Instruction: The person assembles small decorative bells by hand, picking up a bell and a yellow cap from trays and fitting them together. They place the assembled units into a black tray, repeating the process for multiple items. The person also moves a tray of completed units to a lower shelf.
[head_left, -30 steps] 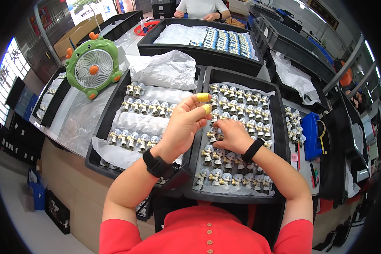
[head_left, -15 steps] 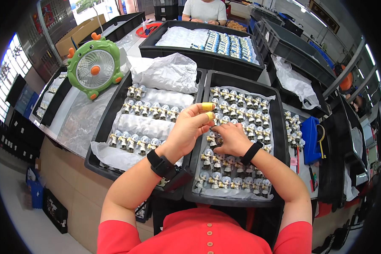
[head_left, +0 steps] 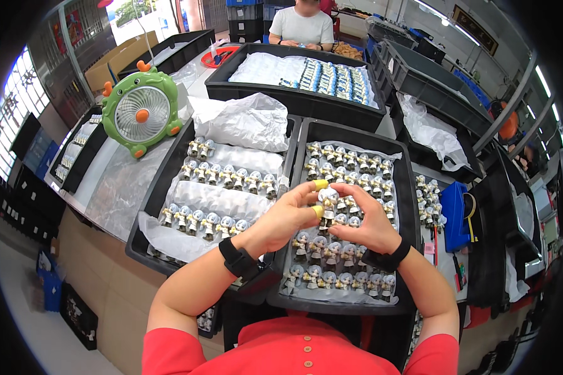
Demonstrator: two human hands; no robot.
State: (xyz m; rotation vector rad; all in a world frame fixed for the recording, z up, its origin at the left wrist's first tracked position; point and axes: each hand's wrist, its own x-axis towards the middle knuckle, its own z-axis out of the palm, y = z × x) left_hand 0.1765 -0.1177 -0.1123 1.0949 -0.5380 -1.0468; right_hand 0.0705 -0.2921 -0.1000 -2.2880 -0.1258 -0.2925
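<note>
Over the right-hand black tray (head_left: 413,187), both my hands are closed on one small figurine (head_left: 327,201) with pale grey hair and a white and gold outfit. My left hand (head_left: 291,215), with yellow covers on its thumb and a fingertip, grips it from the left. My right hand (head_left: 372,219) curves round its other side, fingertips at the head and thumb near the base. Beneath them, rows of similar figurines (head_left: 338,279) lie on white sheeting. The left-hand tray (head_left: 145,206) also holds rows of figurines (head_left: 209,225), with crumpled white wrapping (head_left: 241,122) at its far end.
A green animal-shaped fan (head_left: 141,112) stands at the left. Behind the two trays is another black tray (head_left: 231,90) with blue and white pieces. A person (head_left: 302,28) sits beyond it. At the right are loose figurines, a blue bin (head_left: 455,215) and stacked grey crates (head_left: 431,81).
My right hand has come up from among the figurines in the right tray. A figurine now shows upright between both hands, and my left hand is slightly lower.
</note>
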